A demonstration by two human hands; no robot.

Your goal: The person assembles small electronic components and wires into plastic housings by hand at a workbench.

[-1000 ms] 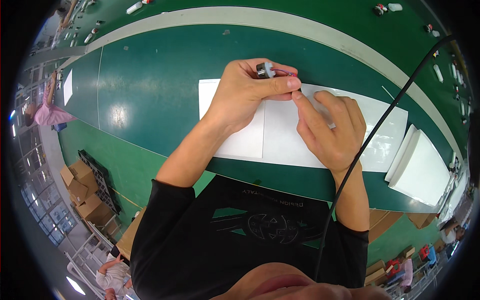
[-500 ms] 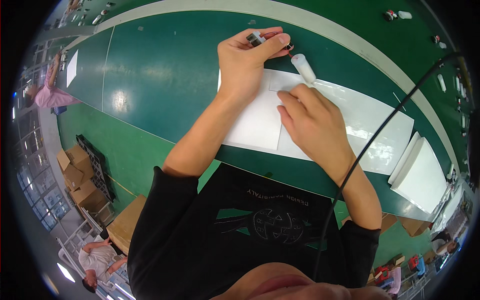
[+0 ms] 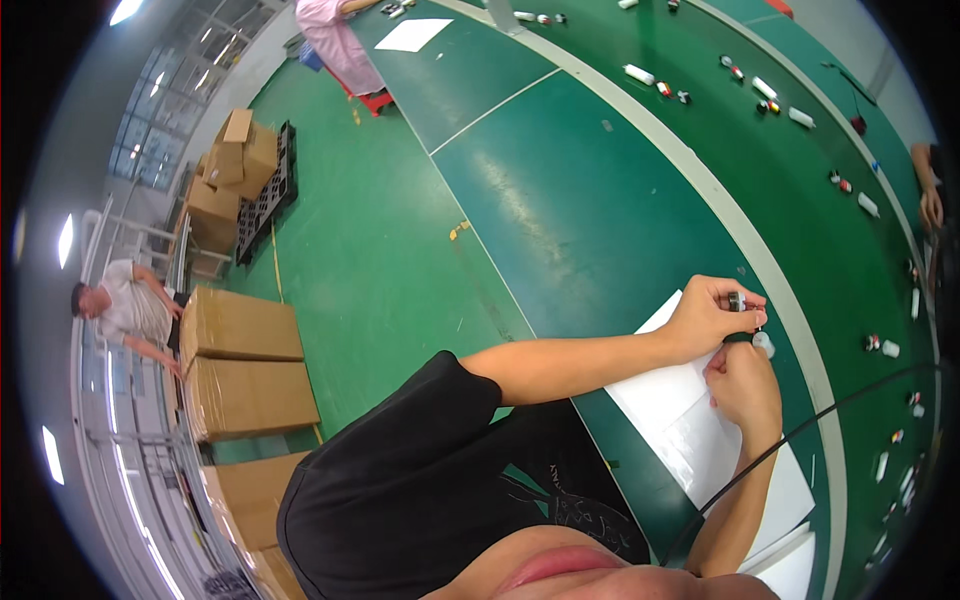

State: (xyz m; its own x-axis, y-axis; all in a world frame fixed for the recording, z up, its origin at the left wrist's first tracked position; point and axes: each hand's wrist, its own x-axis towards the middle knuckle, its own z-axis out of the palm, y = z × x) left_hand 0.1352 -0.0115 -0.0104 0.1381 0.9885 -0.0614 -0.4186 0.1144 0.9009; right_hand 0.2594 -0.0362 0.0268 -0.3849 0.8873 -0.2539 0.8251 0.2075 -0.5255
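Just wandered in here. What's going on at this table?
Someone is working with bare hands at a green table. The left hand pinches a small black-and-silver part. The right hand is close below it, beside a white rounded piece; whether it grips that piece is hard to tell. White sheets lie beneath the hands. Past the pale rail, more small pieces lie scattered on a green surface.

left hand [image 3: 712, 320]: fingers cover part of small motor [image 3: 737, 301] | just beyond right hand [image 3: 748, 385]: white cylinder [image 3: 764, 345] partly hidden | between hands: dark piece [image 3: 738, 338] too small to identify | beneath left forearm: white sheets [image 3: 655, 405] partly covered | far right of hands: co-worker [image 3: 930, 205] cut off by edge
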